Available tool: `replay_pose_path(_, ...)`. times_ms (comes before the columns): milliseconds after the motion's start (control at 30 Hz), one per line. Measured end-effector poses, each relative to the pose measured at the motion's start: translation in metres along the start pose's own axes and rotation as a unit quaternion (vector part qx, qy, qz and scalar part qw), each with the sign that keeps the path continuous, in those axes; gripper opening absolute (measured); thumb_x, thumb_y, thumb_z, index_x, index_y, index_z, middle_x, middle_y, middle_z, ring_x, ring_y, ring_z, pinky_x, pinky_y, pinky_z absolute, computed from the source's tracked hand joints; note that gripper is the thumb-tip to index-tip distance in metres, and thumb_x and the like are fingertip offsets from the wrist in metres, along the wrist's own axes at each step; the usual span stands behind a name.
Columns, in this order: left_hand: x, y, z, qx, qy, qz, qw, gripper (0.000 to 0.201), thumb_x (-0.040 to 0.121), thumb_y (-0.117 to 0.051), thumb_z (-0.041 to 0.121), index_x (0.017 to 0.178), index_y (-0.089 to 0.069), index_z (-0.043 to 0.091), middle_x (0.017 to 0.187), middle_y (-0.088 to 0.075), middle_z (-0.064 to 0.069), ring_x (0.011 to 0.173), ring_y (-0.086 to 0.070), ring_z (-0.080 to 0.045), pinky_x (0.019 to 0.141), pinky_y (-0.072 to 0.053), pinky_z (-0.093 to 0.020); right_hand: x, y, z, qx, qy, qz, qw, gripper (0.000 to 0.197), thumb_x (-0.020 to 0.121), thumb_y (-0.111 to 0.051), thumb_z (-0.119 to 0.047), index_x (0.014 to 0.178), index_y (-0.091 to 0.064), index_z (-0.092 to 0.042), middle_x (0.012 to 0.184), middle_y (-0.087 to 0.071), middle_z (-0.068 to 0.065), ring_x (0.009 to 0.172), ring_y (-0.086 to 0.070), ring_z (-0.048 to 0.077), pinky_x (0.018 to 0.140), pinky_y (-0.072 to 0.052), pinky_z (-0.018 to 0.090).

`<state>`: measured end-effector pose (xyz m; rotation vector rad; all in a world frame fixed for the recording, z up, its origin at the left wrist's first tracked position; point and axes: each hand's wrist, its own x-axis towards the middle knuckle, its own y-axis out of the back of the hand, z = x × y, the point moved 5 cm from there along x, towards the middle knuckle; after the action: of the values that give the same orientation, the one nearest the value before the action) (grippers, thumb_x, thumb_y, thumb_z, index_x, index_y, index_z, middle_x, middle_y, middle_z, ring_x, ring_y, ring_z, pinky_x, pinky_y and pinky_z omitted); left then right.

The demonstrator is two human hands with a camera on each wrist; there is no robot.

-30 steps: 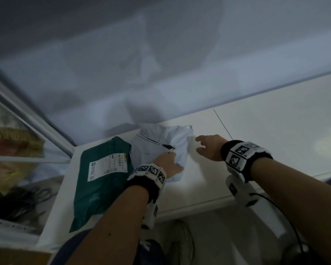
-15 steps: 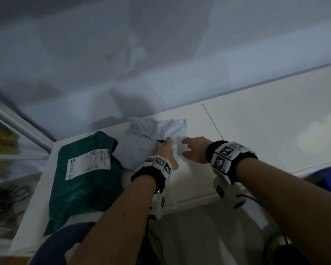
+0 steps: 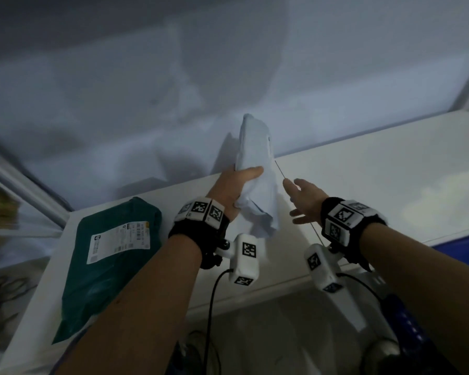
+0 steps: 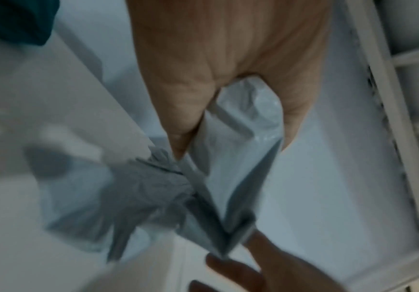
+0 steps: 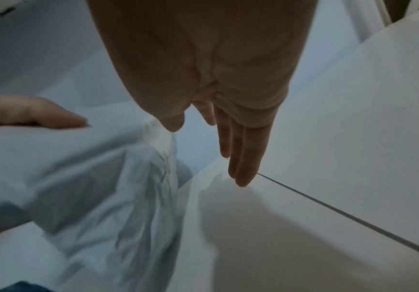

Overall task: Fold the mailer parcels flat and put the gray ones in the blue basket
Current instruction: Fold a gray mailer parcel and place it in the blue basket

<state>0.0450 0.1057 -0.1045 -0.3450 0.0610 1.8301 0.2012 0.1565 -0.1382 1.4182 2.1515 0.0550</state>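
Observation:
My left hand (image 3: 237, 190) grips a crumpled gray mailer (image 3: 257, 169) and holds it upright above the white table (image 3: 377, 171). In the left wrist view the mailer (image 4: 230, 164) runs between thumb and fingers. My right hand (image 3: 301, 200) hovers just right of it with straight, spread fingers, holding nothing; in the right wrist view its fingers (image 5: 240, 158) point down at the table seam beside the mailer (image 5: 90, 187). A green mailer (image 3: 103, 253) with a white label lies flat on the table's left end. A blue basket edge (image 3: 455, 242) shows at the right, below the table.
A pale wall (image 3: 173, 90) rises right behind the table. A dark seam (image 3: 279, 169) splits the tabletop. A shelf with clutter (image 3: 0, 212) stands at the far left. Cables (image 3: 211, 307) hang from my wrist cameras below the table edge.
My left hand has lifted the gray mailer off the table and stood it upright. My right hand has let go of it and drawn back to the right, fingers spread.

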Motion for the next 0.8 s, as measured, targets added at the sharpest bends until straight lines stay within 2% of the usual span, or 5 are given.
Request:
replay_pose_path(200,0.001,-0.002,0.007,-0.008,0.015,0.001,1.0,0.044,0.089,-0.068,0.036,0.116,-0.065,0.002,0.113,-0.072,-0.018,0.107,-0.068,-0.032,0.098,-0.052,-0.043,-0.01,-0.016,-0.023,0.149,0.037,-0.015,0.988,0.059,0.095,-0.032,-0.063,0.132,-0.052,-0.021,0.123,-0.063,0.005,0.103,-0.066,0.027,0.074,-0.057,0.034)
replay_pose_path(367,0.002,0.0,0.003,0.049,0.013,0.0,0.999,0.032,0.093,-0.065,0.028,0.112,-0.067,0.002,0.107,-0.073,-0.018,0.099,-0.071,-0.034,0.092,-0.056,-0.043,-0.003,-0.014,-0.032,0.043,0.087,0.061,0.993,0.069,0.097,-0.036,-0.057,0.153,-0.024,-0.018,0.154,-0.036,0.006,0.139,-0.038,0.028,0.116,-0.029,0.041)
replay_pose_path(467,0.003,-0.006,-0.004,0.086,0.011,-0.016,0.996,0.026,0.094,-0.063,0.018,0.114,-0.067,0.002,0.103,-0.073,-0.02,0.093,-0.071,-0.034,0.077,-0.06,-0.036,-0.002,-0.017,-0.038,-0.006,0.139,0.083,0.987,0.058,0.098,-0.04,-0.046,0.147,-0.032,-0.017,0.144,-0.047,0.01,0.129,-0.046,0.031,0.108,-0.036,0.037)
replay_pose_path(600,0.01,-0.01,-0.013,0.138,-0.002,-0.013,0.99,0.036,0.076,-0.07,0.007,0.111,-0.063,0.01,0.109,-0.071,-0.021,0.102,-0.068,-0.038,0.093,-0.054,-0.055,0.001,-0.021,-0.039,-0.07,0.188,0.14,0.97,0.056,0.095,-0.045,-0.04,0.143,-0.034,-0.013,0.13,-0.049,0.014,0.119,-0.049,0.034,0.102,-0.04,0.042)
replay_pose_path(800,0.008,-0.001,0.009,0.485,-0.183,0.044,0.854,0.044,0.089,-0.065,0.028,0.129,-0.052,0.017,0.113,-0.068,-0.013,0.104,-0.063,-0.032,0.088,-0.051,-0.044,0.007,-0.008,-0.046,0.011,0.177,0.153,0.972,0.091,0.086,-0.063,-0.048,0.152,-0.012,-0.011,0.152,-0.035,0.016,0.134,-0.042,0.033,0.107,-0.04,0.042)
